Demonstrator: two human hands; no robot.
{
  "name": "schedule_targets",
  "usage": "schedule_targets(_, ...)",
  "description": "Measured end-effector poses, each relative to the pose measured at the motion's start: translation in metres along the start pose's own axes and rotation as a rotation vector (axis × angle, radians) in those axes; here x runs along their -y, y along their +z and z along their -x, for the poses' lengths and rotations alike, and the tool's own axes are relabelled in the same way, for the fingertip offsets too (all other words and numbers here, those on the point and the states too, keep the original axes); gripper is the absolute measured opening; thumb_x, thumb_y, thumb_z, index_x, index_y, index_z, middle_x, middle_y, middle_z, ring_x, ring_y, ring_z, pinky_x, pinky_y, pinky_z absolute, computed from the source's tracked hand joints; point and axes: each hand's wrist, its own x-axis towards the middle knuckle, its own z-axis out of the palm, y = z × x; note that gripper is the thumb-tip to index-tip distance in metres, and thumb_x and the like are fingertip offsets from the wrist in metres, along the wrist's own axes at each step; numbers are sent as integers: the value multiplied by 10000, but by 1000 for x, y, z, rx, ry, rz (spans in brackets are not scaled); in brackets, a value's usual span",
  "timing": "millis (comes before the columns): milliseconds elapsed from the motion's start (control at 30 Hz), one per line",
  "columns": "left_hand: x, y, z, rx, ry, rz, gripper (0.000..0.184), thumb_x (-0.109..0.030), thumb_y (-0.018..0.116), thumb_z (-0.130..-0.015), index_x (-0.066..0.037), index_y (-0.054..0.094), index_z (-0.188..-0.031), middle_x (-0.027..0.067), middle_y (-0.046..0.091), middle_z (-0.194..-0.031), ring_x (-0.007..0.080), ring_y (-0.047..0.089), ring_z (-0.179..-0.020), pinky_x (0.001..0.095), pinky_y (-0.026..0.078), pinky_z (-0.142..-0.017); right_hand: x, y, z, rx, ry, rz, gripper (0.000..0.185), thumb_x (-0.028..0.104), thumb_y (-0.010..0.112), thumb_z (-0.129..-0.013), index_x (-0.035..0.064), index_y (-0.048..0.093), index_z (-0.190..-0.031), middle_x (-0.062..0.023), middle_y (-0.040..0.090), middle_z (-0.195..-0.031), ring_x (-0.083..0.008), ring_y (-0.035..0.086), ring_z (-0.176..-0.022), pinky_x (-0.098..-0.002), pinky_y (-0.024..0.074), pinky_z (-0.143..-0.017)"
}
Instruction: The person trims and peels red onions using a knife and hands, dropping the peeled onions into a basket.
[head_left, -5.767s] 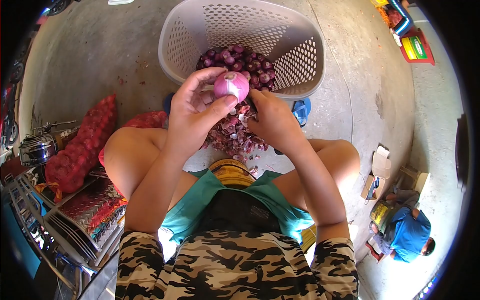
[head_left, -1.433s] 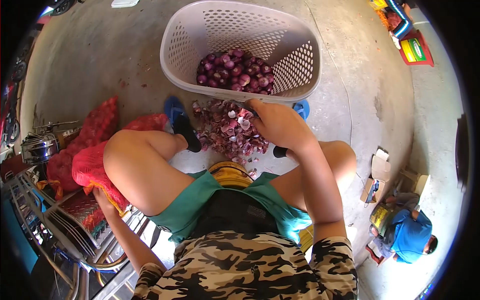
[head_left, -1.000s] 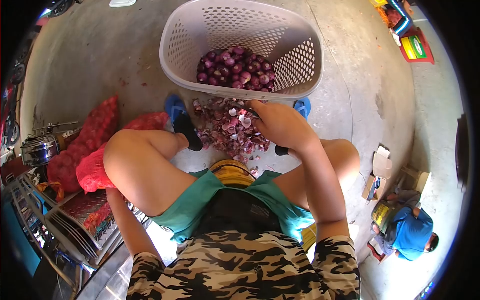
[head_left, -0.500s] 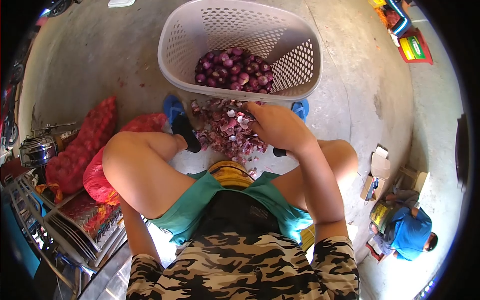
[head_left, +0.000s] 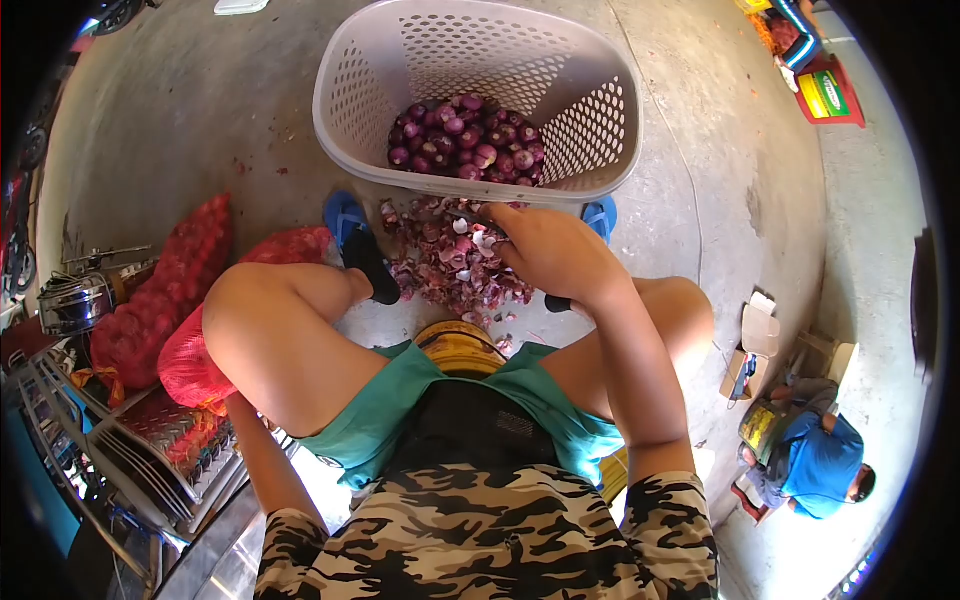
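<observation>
My right hand point(head_left: 550, 240) is closed, back upward, above a pile of onion skins point(head_left: 450, 255) on the floor. A thin dark blade, seemingly a knife point(head_left: 466, 214), juts left from its fingers; the handle is hidden. Just beyond, a grey plastic basket point(head_left: 335, 150) with perforated walls holds many peeled red onions point(head_left: 465, 140). My left arm point(head_left: 262, 450) reaches down outside my left knee to a red mesh sack point(head_left: 192, 365). The left hand is hidden there, so its fingers do not show.
More red mesh sacks of onions point(head_left: 165, 300) lie at left beside a metal rack point(head_left: 110, 450). A yellow seat point(head_left: 455, 345) is under me. At right are an open cardboard box point(head_left: 755, 345) and a seated person in blue point(head_left: 820, 465). A red container point(head_left: 832, 95) stands far right.
My left arm has shifted slightly outward to the left, and the red mesh sack beside it has moved a little. My right hand has stayed almost still.
</observation>
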Motion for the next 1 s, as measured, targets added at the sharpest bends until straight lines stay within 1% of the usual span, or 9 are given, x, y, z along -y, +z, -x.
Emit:
schedule_targets(267,-18,-68,42,159,-22,-253,436,-185,670,-760,-6,523,-1129,104,591,-1062,188,570,-969,326,456,-814,2,-3,1,4,-7,12,330,145,561,-811,28,492,-1112,-203,609,-796,-385,588,-795,-487,441,-684)
schedule_targets(433,-64,-134,86,453,-84,-840,440,-184,675,-755,-5,527,-1128,104,591,-1066,188,569,-972,323,456,-816,1,-2,2,33,-13,37,323,142,559,-813,22,490,-1105,-199,609,-799,-383,587,-795,-486,441,-679)
schedule_targets(533,-179,-127,95,561,12,-265,394,-91,688,-700,-22,572,-1070,113,587,-1049,225,570,-969,317,448,-834,1,0,2,8,-20,29,319,147,556,-818,26,492,-1107,-195,611,-801,-383,586,-792,-484,439,-678)
schedule_targets(600,-210,-142,94,525,-127,-411,425,-1,674,-624,-14,590,-1040,129,563,-1039,234,572,-944,290,436,-842,0,3,2,-38,-48,19,260,130,533,-801,8,501,-1029,-208,611,-748,-395,594,-740,-493,449,-659)
schedule_targets(667,-249,-141,103,412,292,-471,492,24,636,-557,13,562,-1043,126,542,-987,179,555,-921,255,439,-801,1,2,2,-45,-47,21,238,133,521,-801,0,506,-997,-216,612,-728,-401,598,-724,-498,455,-658)
schedule_targets(767,-288,-130,87,687,718,-227,547,5,620,-437,26,614,-984,183,525,-1037,244,591,-821,309,479,-736,8,-3,4,-8,-25,10,258,165,528,-823,5,504,-1023,-222,614,-757,-402,597,-756,-498,453,-680)
schedule_targets(800,-293,-93,96,544,720,50,524,-2,624,-433,20,636,-956,190,550,-1003,263,607,-826,316,486,-755,9,-5,4,-4,-25,-7,269,176,533,-828,5,502,-1033,-226,614,-771,-403,595,-768,-497,452,-686)
schedule_targets(933,-333,13,55,829,952,156,619,10,728,-454,-19,646,-1067,152,588,-1049,269,599,-966,339,462,-841,-3,-11,3,-27,-104,-163,297,208,564,-840,-1,506,-1042,-239,609,-814,-410,586,-791,-480,448,-696)
schedule_targets(1000,-342,52,52,907,791,348,549,57,700,-581,-26,617,-1117,114,589,-1086,212,580,-1003,310,451,-868,-7,-20,1,-55,-143,-262,326,226,576,-848,-4,513,-1070,-251,604,-834,-414,584,-803,-464,450,-706)
